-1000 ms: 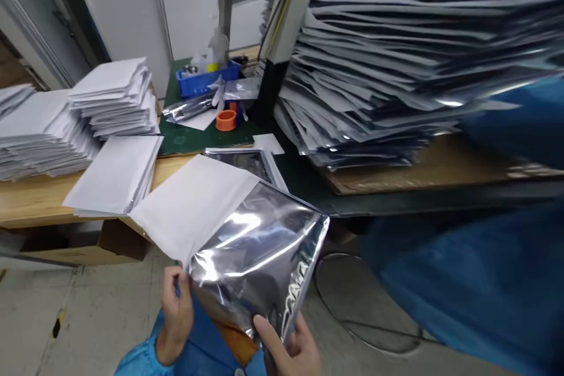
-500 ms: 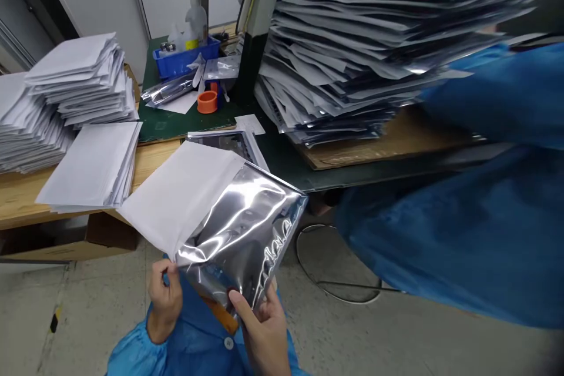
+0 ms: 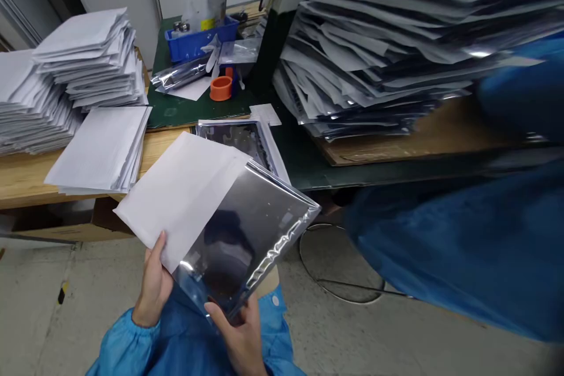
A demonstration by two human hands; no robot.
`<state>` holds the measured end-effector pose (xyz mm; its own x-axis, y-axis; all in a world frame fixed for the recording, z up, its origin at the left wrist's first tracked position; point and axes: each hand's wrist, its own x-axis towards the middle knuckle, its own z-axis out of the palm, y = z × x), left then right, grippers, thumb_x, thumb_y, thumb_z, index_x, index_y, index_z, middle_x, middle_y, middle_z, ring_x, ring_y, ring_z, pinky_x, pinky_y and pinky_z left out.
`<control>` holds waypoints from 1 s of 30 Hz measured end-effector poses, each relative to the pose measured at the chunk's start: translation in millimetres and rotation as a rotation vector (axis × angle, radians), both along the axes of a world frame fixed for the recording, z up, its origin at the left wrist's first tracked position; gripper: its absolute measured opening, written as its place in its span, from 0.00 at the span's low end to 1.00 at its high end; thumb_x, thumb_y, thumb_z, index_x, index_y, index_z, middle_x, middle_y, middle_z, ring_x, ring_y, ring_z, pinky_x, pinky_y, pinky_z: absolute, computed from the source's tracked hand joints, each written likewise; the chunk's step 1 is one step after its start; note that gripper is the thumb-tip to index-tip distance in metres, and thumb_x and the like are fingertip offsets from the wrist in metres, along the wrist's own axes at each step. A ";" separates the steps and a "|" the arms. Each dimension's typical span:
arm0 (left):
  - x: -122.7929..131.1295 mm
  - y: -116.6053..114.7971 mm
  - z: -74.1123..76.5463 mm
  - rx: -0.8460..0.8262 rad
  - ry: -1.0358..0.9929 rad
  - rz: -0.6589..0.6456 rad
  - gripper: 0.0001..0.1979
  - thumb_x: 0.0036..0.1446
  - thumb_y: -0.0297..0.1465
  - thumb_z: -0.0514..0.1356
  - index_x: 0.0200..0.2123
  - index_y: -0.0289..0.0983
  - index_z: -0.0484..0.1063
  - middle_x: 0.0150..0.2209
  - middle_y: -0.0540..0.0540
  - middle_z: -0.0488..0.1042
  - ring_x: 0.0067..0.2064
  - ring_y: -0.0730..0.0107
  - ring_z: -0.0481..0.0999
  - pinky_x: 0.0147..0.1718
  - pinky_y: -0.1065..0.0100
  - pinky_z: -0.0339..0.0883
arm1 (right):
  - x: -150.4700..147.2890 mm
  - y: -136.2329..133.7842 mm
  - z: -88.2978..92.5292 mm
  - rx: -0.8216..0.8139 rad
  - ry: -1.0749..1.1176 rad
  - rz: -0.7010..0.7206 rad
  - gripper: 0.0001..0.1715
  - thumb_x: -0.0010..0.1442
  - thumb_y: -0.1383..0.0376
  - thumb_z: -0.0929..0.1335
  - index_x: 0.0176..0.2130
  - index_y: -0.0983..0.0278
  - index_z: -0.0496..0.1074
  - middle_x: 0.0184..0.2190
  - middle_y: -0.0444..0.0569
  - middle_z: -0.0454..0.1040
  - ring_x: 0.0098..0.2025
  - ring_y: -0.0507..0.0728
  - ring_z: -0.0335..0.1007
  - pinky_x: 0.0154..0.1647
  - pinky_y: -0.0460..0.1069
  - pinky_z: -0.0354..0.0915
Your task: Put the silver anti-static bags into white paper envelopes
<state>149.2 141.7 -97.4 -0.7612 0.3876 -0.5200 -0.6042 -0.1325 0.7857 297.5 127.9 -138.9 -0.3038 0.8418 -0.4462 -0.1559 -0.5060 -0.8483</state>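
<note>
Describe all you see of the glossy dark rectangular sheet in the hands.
The glossy dark rectangular sheet looks like reflective plastic, with a bright crinkled strip along its right edge. White paper adjoins it on the left; the join is unclear. It is held askew near the dark green table. The right hand pinches its near corner; the left hand holds the paper's near edge.

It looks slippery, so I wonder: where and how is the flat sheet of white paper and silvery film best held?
Probably pinch the sheet by its edges nearest the person, from that side, thumbs on top: it's thin and flat, and the left hand and right hand are there.
</note>
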 end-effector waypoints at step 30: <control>-70.4 -88.1 -101.1 -0.439 -0.105 -0.580 0.19 0.54 0.34 0.68 0.47 0.31 0.72 0.46 0.36 0.78 0.49 0.56 0.78 0.55 0.59 0.67 | 22.9 57.8 -74.4 -0.152 -0.130 -0.403 0.29 0.47 0.52 0.75 0.45 0.65 0.78 0.42 0.51 0.83 0.47 0.60 0.75 0.53 0.55 0.67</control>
<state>78.8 53.6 -198.4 -0.4349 0.4519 -0.7789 -0.5566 0.5450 0.6270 320.4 185.6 -213.3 0.1017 0.8032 -0.5870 -0.2633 -0.5473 -0.7944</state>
